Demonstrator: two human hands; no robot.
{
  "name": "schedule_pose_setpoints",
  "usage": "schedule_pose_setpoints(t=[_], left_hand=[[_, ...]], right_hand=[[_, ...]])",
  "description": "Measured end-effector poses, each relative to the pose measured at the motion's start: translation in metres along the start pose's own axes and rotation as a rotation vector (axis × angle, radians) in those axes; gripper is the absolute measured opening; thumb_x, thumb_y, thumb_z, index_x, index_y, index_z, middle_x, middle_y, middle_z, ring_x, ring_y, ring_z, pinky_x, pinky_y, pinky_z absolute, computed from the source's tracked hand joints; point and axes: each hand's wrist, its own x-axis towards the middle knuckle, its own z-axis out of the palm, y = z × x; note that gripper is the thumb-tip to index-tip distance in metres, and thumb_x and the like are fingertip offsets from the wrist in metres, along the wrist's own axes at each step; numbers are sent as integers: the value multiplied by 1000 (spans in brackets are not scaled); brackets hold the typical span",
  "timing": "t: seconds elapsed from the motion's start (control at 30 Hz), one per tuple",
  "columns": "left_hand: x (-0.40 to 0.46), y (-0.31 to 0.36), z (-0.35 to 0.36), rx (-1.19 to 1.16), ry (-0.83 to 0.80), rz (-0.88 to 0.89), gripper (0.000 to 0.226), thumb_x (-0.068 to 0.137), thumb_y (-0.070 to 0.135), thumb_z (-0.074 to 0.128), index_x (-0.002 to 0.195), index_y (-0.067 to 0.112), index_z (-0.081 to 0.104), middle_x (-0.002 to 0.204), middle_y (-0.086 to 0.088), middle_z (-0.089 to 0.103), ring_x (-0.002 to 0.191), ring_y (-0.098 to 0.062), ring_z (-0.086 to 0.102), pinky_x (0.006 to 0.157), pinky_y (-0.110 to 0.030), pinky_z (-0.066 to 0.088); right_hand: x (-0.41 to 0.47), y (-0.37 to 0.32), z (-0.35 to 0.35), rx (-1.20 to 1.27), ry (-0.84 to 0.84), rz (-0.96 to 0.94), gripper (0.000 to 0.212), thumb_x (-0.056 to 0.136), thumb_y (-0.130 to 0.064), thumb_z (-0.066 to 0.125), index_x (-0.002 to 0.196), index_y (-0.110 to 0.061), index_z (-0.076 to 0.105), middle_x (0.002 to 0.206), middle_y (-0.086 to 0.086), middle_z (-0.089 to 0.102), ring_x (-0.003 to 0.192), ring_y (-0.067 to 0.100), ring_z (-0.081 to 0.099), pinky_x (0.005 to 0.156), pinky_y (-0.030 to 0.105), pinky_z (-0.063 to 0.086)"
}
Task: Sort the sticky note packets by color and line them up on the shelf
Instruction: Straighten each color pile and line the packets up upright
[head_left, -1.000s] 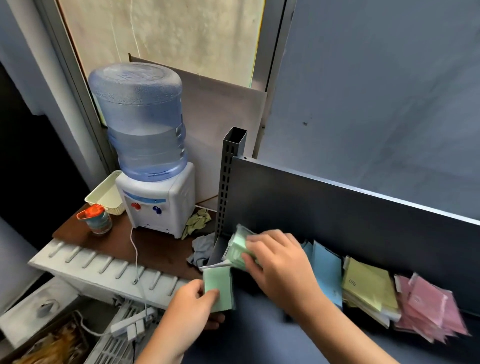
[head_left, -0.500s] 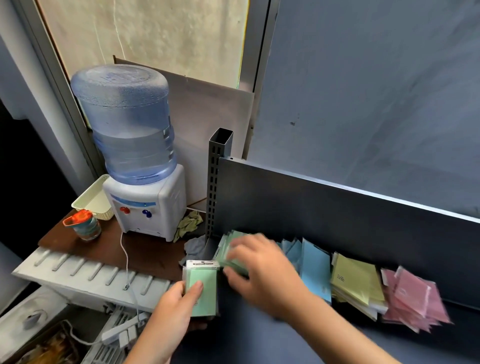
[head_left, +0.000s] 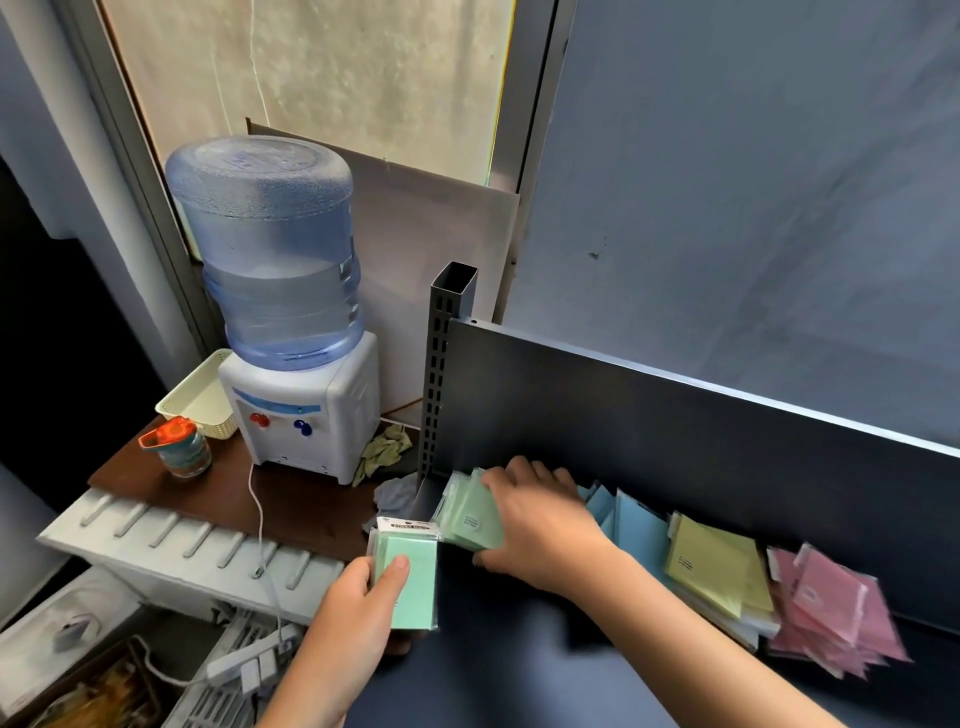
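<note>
On the dark shelf (head_left: 509, 670) sticky note packets lie grouped by colour along the back panel: green packets (head_left: 467, 512) at the left end, then blue packets (head_left: 631, 527), yellow packets (head_left: 719, 569) and pink packets (head_left: 831, 610) at the right. My right hand (head_left: 545, 525) lies over the green stack, fingers on its top and thumb at its front edge, gripping it. My left hand (head_left: 358, 608) holds a single green packet (head_left: 413, 577) upright at the shelf's left front corner, thumb on its face.
A slotted metal post (head_left: 447, 364) and the shelf's back panel (head_left: 675, 431) bound the shelf. To the left a water dispenser (head_left: 291, 322), a cream basket (head_left: 195, 397), an orange-lidded cup (head_left: 179, 447) and rags sit on a brown table. A power strip (head_left: 244, 665) lies below.
My right hand lowered the green stack from a raised tilt down onto the shelf's left end. My left hand turned its single green packet upright and kept it near the corner.
</note>
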Motion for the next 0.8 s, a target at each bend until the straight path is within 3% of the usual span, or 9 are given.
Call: schedule_pose_setpoints(t=[0.1, 0.27, 0.33, 0.4, 0.47, 0.57, 0.7, 0.8], left_hand=[[-3, 1, -1, -25, -1, -8, 23, 104, 35, 56, 108, 15, 67, 89, -11, 78, 79, -28, 77, 74, -48, 64], [-6, 4, -3, 16, -11, -21, 24, 104, 39, 54, 107, 18, 67, 92, -9, 77, 81, -26, 76, 71, -44, 64], [-5, 4, -7, 150, 5, 0, 32, 102, 45, 54, 93, 16, 66, 84, -4, 72, 80, -25, 72, 74, -48, 63], [-4, 0, -12, 352, 29, 43, 43, 101, 48, 53, 76, 13, 54, 70, -1, 56, 67, -22, 59, 68, -42, 54], [-4, -3, -17, 547, 33, 71, 43, 101, 49, 50, 75, 15, 53, 70, 1, 55, 65, -17, 54, 64, -35, 42], [-5, -3, -18, 728, -1, 67, 37, 100, 51, 50, 86, 19, 64, 82, 1, 68, 75, -14, 64, 67, -31, 48], [-4, 1, -12, 801, 36, 114, 28, 97, 53, 55, 96, 25, 60, 88, 5, 66, 81, -12, 62, 67, -31, 47], [-4, 0, -7, 880, 85, 125, 33, 94, 58, 54, 101, 26, 56, 95, 6, 64, 90, -18, 62, 72, -35, 49]], right_hand=[[-4, 1, -4, 49, 67, 16, 92, 68, -75, 77, 141, -25, 50, 132, -1, 52, 124, 26, 47, 103, 43, 38], [-28, -5, -8, 93, 165, -53, 82, 76, -70, 73, 141, -26, 50, 135, -3, 54, 124, 27, 49, 101, 44, 41], [-42, -7, -7, -6, 180, -155, 75, 72, -73, 72, 128, -25, 56, 124, -2, 58, 116, 29, 51, 95, 46, 44], [-56, -12, 0, -73, 173, -262, 73, 69, -75, 72, 116, -23, 56, 113, 0, 59, 107, 29, 52, 90, 47, 46], [-67, -21, 16, -109, 127, -346, 75, 67, -77, 73, 112, -20, 56, 107, 1, 59, 102, 28, 51, 88, 47, 46], [-70, -31, 41, -131, 62, -405, 83, 62, -83, 71, 109, -17, 58, 107, 1, 60, 104, 28, 54, 90, 46, 47], [-58, -23, 29, -28, 181, -303, 74, 77, -84, 53, 115, -22, 63, 116, -2, 61, 109, 25, 56, 91, 44, 47], [-35, -8, 5, 24, 218, -108, 67, 85, -67, 64, 132, -21, 55, 134, 2, 56, 122, 29, 52, 98, 46, 45]])
